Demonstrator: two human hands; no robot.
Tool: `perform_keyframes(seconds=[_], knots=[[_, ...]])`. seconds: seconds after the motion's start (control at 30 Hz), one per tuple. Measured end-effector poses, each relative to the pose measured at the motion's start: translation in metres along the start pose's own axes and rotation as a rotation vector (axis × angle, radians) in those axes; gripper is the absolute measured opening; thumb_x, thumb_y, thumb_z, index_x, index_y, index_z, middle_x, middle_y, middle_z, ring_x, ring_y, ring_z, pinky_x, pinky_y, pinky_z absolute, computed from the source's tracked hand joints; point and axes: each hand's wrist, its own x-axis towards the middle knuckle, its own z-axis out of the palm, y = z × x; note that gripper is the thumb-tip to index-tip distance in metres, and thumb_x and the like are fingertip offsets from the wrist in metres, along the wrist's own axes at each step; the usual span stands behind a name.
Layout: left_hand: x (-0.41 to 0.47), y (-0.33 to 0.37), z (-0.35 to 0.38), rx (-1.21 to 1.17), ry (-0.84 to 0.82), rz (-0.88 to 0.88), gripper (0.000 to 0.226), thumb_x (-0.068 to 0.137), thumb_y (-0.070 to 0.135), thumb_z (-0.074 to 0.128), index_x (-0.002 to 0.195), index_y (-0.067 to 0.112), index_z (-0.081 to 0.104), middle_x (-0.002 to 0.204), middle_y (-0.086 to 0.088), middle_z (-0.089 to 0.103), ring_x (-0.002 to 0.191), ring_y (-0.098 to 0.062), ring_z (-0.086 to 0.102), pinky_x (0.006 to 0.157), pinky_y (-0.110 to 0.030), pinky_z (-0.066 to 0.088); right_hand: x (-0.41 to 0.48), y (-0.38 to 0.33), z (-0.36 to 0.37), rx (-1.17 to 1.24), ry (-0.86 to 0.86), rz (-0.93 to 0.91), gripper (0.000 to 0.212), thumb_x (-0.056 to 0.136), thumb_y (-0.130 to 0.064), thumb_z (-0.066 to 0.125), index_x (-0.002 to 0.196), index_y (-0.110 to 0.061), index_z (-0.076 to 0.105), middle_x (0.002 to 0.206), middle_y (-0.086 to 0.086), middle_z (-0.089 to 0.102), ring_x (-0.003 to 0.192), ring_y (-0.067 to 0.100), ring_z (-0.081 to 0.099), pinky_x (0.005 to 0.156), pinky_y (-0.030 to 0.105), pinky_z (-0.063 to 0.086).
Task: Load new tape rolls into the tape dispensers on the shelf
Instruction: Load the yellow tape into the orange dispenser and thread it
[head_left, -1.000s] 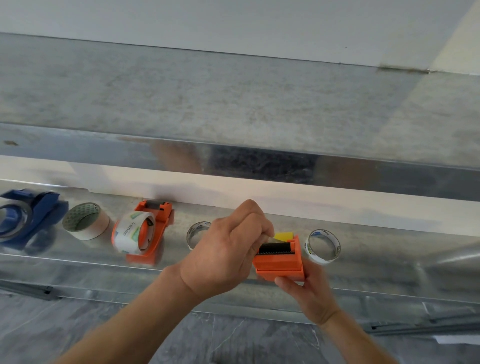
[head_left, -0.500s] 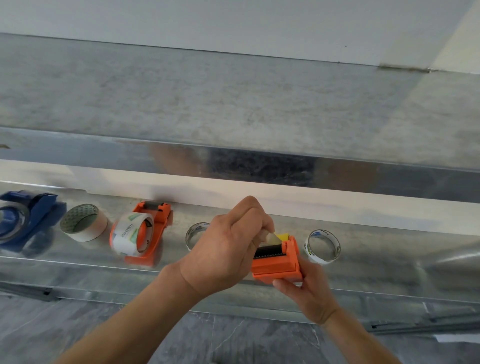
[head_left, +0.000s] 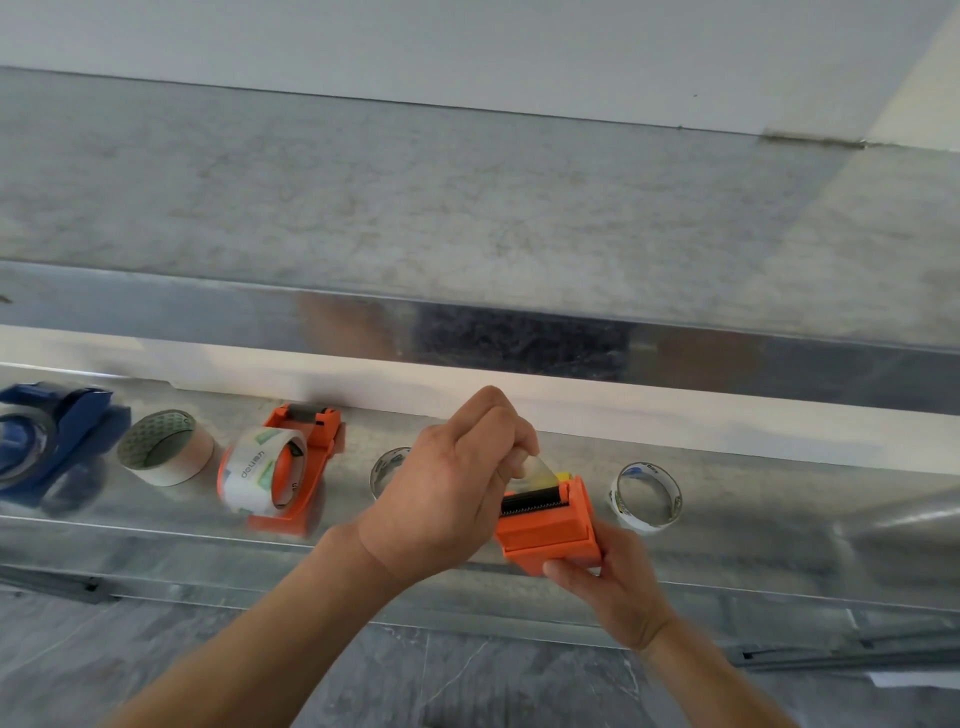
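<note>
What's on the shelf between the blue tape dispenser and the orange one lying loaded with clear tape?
One loose beige tape roll, between the blue dispenser and the loaded orange dispenser; the head view shows it.

A galvanised shelf (head_left: 805, 519) spans the view; just above it, a mottled upper shelf (head_left: 467, 208); farther above it, white wall (head_left: 467, 41); below it, grey veined floor (head_left: 493, 680).

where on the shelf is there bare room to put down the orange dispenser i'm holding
Widest bare patch: shelf right of the white tape ring. Between that ring and the clear ring the view is blocked. The left end is crowded: blue dispenser, beige roll, loaded orange dispenser close together.
</note>
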Motion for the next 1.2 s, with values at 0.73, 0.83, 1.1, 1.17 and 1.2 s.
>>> perform_keyframes(seconds=[0.73, 0.83, 1.1, 1.17, 1.2], knots=[[-0.005, -0.003, -0.001, 0.048, 0.007, 0.001, 0.014, 0.092, -0.002, 0.045, 0.087, 0.002, 0.057, 0.084, -0.003, 0.053, 0.062, -0.018, 0.053, 0.051, -0.034, 0.047, -0.002, -0.019, 0.008, 0.017, 0.002, 0.099, 0.030, 0.070, -0.047, 0.074, 0.094, -0.028, 0.075, 0.079, -0.003, 0.076, 0.073, 0.004, 0.067, 0.070, 0.021, 0.052], [-0.006, -0.003, 0.002, 0.087, -0.009, 0.024, 0.012, 0.094, 0.005, 0.045, 0.088, 0.006, 0.055, 0.084, -0.004, 0.053, 0.058, -0.021, 0.050, 0.047, -0.039, 0.045, 0.001, -0.022, 0.012, 0.062, 0.005, 0.156, 0.030, 0.071, -0.045, 0.076, 0.092, -0.023, 0.075, 0.079, 0.002, 0.075, 0.075, 0.008, 0.066, 0.072, 0.030, 0.054], [-0.012, -0.008, 0.026, 0.457, -0.025, 0.028, 0.009, 0.081, 0.003, 0.062, 0.078, 0.012, 0.061, 0.077, -0.002, 0.056, 0.063, -0.021, 0.050, 0.055, -0.039, 0.044, 0.008, -0.051, 0.036, 0.269, 0.076, 0.303, 0.022, 0.072, -0.028, 0.072, 0.087, -0.011, 0.072, 0.075, 0.001, 0.074, 0.072, 0.014, 0.070, 0.066, 0.032, 0.057], [-0.018, -0.009, 0.033, 0.507, -0.019, 0.047, 0.008, 0.084, 0.011, 0.061, 0.078, 0.015, 0.061, 0.080, 0.000, 0.058, 0.074, -0.022, 0.054, 0.064, -0.039, 0.045, 0.010, -0.068, 0.039, 0.303, 0.076, 0.298, 0.014, 0.072, -0.025, 0.068, 0.076, -0.011, 0.069, 0.066, -0.001, 0.068, 0.065, 0.015, 0.064, 0.063, 0.034, 0.056], [-0.021, -0.010, 0.036, 0.534, -0.007, 0.049, 0.007, 0.085, 0.015, 0.063, 0.078, 0.016, 0.063, 0.082, 0.000, 0.060, 0.082, -0.023, 0.056, 0.069, -0.038, 0.046, 0.011, -0.076, 0.040, 0.310, 0.066, 0.299, 0.013, 0.071, -0.026, 0.067, 0.073, -0.013, 0.069, 0.065, 0.000, 0.066, 0.065, 0.016, 0.062, 0.065, 0.037, 0.055]])
